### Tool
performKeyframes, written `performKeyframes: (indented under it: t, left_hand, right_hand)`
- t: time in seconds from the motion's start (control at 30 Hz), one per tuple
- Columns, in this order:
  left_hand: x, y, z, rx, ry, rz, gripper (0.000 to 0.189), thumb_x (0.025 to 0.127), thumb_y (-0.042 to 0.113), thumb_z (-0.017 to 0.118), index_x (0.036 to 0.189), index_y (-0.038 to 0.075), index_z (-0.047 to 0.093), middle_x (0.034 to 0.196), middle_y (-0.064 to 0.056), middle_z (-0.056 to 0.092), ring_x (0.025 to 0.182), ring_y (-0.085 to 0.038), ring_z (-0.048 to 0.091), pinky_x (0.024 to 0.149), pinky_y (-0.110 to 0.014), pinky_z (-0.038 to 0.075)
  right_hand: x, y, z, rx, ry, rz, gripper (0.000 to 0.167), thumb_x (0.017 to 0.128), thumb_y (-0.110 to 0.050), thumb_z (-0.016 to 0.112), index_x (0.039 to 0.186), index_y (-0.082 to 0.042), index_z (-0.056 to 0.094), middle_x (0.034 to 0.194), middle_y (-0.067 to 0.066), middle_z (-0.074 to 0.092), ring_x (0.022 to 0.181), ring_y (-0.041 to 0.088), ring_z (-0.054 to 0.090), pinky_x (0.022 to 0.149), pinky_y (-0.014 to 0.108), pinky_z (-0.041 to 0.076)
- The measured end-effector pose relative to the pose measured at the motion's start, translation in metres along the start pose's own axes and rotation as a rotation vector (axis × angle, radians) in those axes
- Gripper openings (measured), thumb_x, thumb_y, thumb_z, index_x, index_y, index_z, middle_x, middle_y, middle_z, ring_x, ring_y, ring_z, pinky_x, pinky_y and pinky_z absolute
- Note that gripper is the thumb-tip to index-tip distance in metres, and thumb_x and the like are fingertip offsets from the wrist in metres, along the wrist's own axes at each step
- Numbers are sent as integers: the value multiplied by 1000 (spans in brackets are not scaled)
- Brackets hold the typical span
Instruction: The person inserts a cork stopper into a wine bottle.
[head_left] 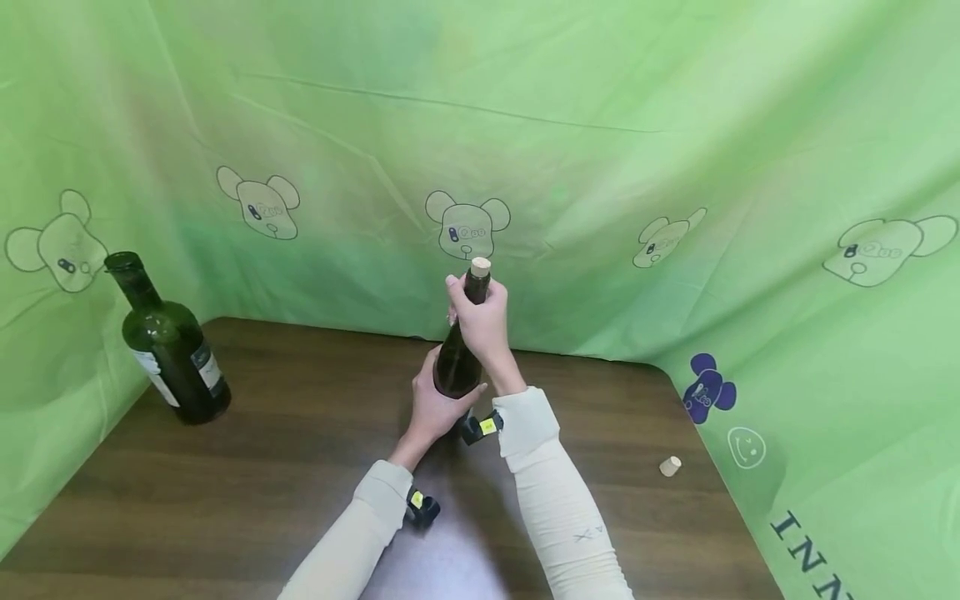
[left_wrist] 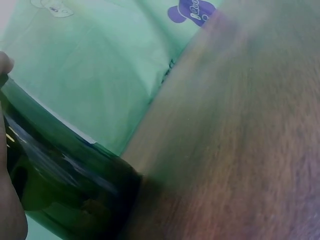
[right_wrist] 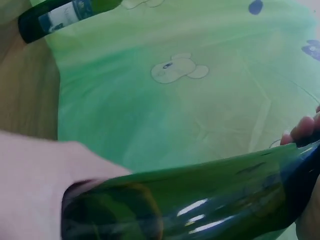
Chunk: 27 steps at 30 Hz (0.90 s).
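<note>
A dark green glass bottle [head_left: 456, 367] is between both hands near the back of the table, with a cork [head_left: 481, 267] in its mouth. My right hand [head_left: 486, 327] grips the neck just below the cork. Lower down, the left hand [head_left: 437, 410] curls round the body near the base. The left wrist view shows the glossy bottle body [left_wrist: 65, 170] with part of that hand at the edge. Across the bottom of the right wrist view runs the same bottle [right_wrist: 215, 195], fingers around its neck end. Whether its base touches the table cannot be told.
On the left of the wooden table [head_left: 315, 450] stands another green bottle [head_left: 176, 358], labelled and without a cork. A loose cork [head_left: 671, 466] lies on the right. Green cloth [head_left: 360, 150] printed with bear faces hangs around the back and sides.
</note>
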<state>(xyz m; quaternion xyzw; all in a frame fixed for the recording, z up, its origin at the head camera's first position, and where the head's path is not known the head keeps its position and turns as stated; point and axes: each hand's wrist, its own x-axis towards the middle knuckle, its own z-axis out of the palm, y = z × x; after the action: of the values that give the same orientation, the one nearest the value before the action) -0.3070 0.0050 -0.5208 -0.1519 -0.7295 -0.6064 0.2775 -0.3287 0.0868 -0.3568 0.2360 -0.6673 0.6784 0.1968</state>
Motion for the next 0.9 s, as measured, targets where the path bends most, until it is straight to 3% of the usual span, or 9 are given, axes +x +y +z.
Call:
performKeyframes:
  t: [0.17,0.27,0.43,0.7,0.9]
  left_hand:
    - [3,2,-3,-16,-71,-13,78,73,26,91,141,22,52,128,-3,67,111,-22,65,94,-42,52]
    - [4,3,-8,-39,-126,-30,75,75,22,89,140,21,51,128,-3,66,112,-22,64,96,-43,51]
    - [5,6,-14,-60,-197,-83,74,77,20,88,140,21,49,129,-2,63,113,-22,61,97,-47,49]
    - [1,8,-15,-90,-219,-104,74,78,19,88,140,21,49,128,-1,62,114,-21,59,97,-45,48]
    - [-2,8,-19,-86,-257,-134,77,81,24,86,146,24,44,135,-2,59,119,-22,57,100,-49,46]
  right_hand:
    - [-13,6,-1,-87,39,24,21,100,-12,64,84,0,59,63,16,59,58,41,60,61,35,53]
    - [-20,-3,1,-105,39,1,19,100,-9,62,88,4,57,69,27,59,63,51,60,63,42,55]
    - [-26,-19,5,-107,62,-32,18,100,-7,63,89,5,57,70,27,60,62,46,62,62,32,54]
    - [-28,-15,6,-147,85,-87,17,99,-7,64,89,5,57,68,22,62,59,42,63,60,28,53]
    - [-29,-15,6,-173,106,-112,16,99,-5,63,88,5,57,68,24,62,59,46,64,59,27,52]
